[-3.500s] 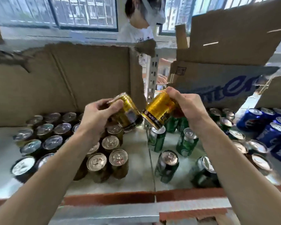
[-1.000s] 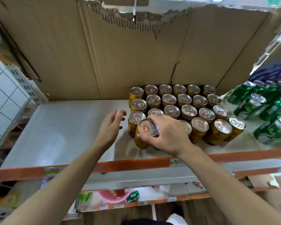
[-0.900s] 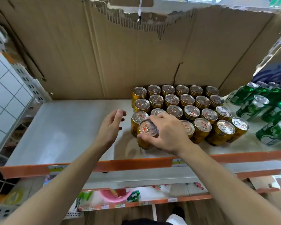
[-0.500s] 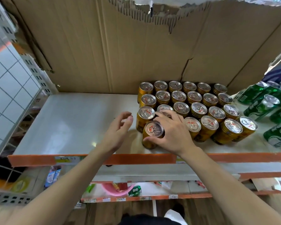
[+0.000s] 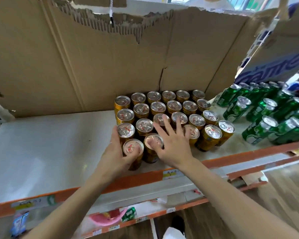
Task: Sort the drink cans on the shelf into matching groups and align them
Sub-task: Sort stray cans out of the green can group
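While reaching onto the shelf (image 5: 41, 144), cups the frontmost gold can (image 5: 133, 149) with the left hand (image 5: 116, 156), thumb and fingers curled round its side. Lays the right hand (image 5: 173, 145) just beside it, fingers spread flat across neighbouring lids, thumb on the next front can (image 5: 153, 142). Shows the block of gold cans (image 5: 174, 107) upright in rows just beyond both hands, green cans (image 5: 259, 109) well right of the right hand, and torn cardboard (image 5: 76, 57) behind.

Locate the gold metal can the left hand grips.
Head view, centre: the gold metal can sits front-left of the gold can block, just behind the orange shelf edge.
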`<state>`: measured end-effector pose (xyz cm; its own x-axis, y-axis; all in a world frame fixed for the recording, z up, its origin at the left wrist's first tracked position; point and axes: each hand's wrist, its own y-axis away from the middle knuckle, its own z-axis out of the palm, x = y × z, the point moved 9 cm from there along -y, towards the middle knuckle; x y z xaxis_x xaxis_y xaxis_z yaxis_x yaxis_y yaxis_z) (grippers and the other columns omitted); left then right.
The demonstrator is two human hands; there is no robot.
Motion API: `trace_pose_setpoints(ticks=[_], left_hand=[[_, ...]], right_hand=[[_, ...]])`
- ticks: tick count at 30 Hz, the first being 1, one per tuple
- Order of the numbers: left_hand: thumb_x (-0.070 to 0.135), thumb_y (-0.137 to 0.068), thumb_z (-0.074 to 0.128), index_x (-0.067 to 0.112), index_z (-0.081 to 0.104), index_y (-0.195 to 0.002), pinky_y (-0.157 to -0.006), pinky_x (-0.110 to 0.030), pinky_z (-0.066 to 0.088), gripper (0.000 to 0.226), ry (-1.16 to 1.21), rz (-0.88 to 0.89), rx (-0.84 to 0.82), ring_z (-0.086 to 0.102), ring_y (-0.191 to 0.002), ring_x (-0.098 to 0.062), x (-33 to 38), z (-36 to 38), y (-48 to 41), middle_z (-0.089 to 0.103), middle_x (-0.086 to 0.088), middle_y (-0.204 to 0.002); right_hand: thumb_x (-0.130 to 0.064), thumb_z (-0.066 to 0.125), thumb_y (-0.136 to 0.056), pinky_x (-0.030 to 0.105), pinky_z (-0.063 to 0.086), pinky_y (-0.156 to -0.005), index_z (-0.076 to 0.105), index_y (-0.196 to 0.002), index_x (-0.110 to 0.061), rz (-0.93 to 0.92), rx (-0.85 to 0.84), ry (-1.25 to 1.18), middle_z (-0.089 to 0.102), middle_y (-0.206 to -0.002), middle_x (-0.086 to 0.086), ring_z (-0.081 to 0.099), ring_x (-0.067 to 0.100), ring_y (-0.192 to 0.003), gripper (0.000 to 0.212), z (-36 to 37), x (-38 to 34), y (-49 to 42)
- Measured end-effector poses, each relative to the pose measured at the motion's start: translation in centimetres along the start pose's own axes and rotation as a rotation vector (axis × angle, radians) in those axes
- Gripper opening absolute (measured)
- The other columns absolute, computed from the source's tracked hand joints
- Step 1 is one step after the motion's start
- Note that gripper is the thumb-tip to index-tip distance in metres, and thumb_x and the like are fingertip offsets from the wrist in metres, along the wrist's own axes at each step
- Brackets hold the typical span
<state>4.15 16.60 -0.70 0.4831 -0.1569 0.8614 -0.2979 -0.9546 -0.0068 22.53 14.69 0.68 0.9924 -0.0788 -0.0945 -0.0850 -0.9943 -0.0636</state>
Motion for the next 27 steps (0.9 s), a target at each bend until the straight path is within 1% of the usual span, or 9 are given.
trace_pose_setpoints(ticks=[3,5,12,14,16,18,21,24,27], left_hand=[[0.045,-0.087,0.068,0.031,0.011,-0.149,-0.1,-0.04,0.045,0.085,-0.071,0.005,-0.001,0.055,-0.123,-0.023,-0.6,0.1,-0.2,0.05,0.001,-0.144],[0.043,-0.087,0.069,0.035,0.01,-0.149,-0.1,-0.044,0.046,0.086,-0.054,-0.003,0.023,0.056,-0.123,-0.03,-1.0,0.2,0.0,0.051,-0.004,-0.144],[0.063,-0.08,0.049,0.054,0.0,-0.147,-0.11,-0.047,0.038,0.083,0.083,-0.088,0.09,0.045,-0.134,-0.024,-1.2,0.5,1.4,0.038,0.002,-0.155],[0.06,-0.08,0.051,0.056,0.005,-0.147,-0.106,-0.045,0.04,0.081,0.054,-0.109,0.094,0.048,-0.13,-0.023,-0.5,0.3,1.6,0.042,0.002,-0.151],[0.051,-0.083,0.065,0.059,0.012,-0.143,-0.098,-0.04,0.041,0.081,0.033,-0.128,0.094,0.05,-0.121,-0.02,0.2,0.0,1.7,0.048,0.001,-0.144],[0.036,-0.087,0.072,0.046,0.019,-0.149,-0.096,-0.043,0.041,0.082,-0.023,-0.162,0.108,0.052,-0.121,-0.029,0.5,-0.3,1.8,0.049,-0.008,-0.146],[0.035,-0.087,0.07,0.024,0.028,-0.151,-0.103,-0.052,0.038,0.077,-0.225,-0.231,0.178,0.044,-0.128,-0.041,1.7,-1.0,2.1,0.045,-0.017,-0.148],[0.031,-0.086,0.07,0.015,0.039,-0.144,-0.107,-0.055,0.035,0.067,-0.425,-0.141,0.267,0.038,-0.132,-0.042,5.1,0.2,2.7,0.044,-0.018,-0.146],[0.033,-0.083,0.074,0.012,0.045,-0.141,-0.116,-0.055,0.025,0.068,-0.562,-0.041,0.246,0.027,-0.142,-0.038,8.8,4.3,3.0,0.037,-0.015,-0.153]], right_hand=[[-0.081,-0.003,-0.081,0.066,0.007,-0.114,0.011,-0.154,-0.044,-0.003,-0.016,0.01,0.001,-0.167,-0.005,0.0,0.04,-0.15,0.083,0.0,-0.1,0.0],[-0.08,0.0,-0.083,0.065,0.005,-0.115,0.009,-0.154,-0.044,0.0,-0.023,0.005,0.0,-0.166,-0.006,-0.002,0.039,-0.151,0.08,0.1,-0.1,0.0],[-0.071,0.02,-0.092,0.065,0.0,-0.116,0.009,-0.154,-0.045,-0.003,-0.021,-0.017,0.001,-0.166,-0.008,-0.006,0.038,-0.151,0.068,0.4,0.3,-0.3],[-0.07,0.022,-0.093,0.065,0.0,-0.116,0.012,-0.154,-0.045,-0.01,-0.015,-0.038,0.002,-0.166,-0.007,-0.006,0.039,-0.15,0.067,0.3,0.3,-0.3],[-0.069,0.026,-0.094,0.064,0.001,-0.117,0.016,-0.154,-0.044,-0.017,-0.018,-0.082,0.003,-0.166,-0.007,-0.007,0.038,-0.15,0.066,0.0,0.4,-0.2],[-0.068,0.031,-0.094,0.065,0.001,-0.117,0.022,-0.153,-0.042,-0.004,-0.014,-0.142,0.002,-0.166,-0.008,-0.009,0.036,-0.15,0.065,-0.6,1.0,0.1],[-0.07,0.033,-0.093,0.065,0.0,-0.116,0.028,-0.151,-0.041,0.022,0.024,-0.203,0.006,-0.166,-0.008,-0.007,0.032,-0.151,0.066,-2.1,3.1,1.2],[-0.067,0.036,-0.093,0.064,0.002,-0.117,0.031,-0.151,-0.039,0.056,0.071,-0.272,0.011,-0.165,-0.007,0.0,0.028,-0.152,0.065,-4.0,6.9,3.1],[-0.065,0.037,-0.092,0.061,0.004,-0.118,0.034,-0.15,-0.037,0.088,0.148,-0.311,0.017,-0.164,-0.008,0.004,0.024,-0.151,0.065,-6.7,12.0,5.5]])
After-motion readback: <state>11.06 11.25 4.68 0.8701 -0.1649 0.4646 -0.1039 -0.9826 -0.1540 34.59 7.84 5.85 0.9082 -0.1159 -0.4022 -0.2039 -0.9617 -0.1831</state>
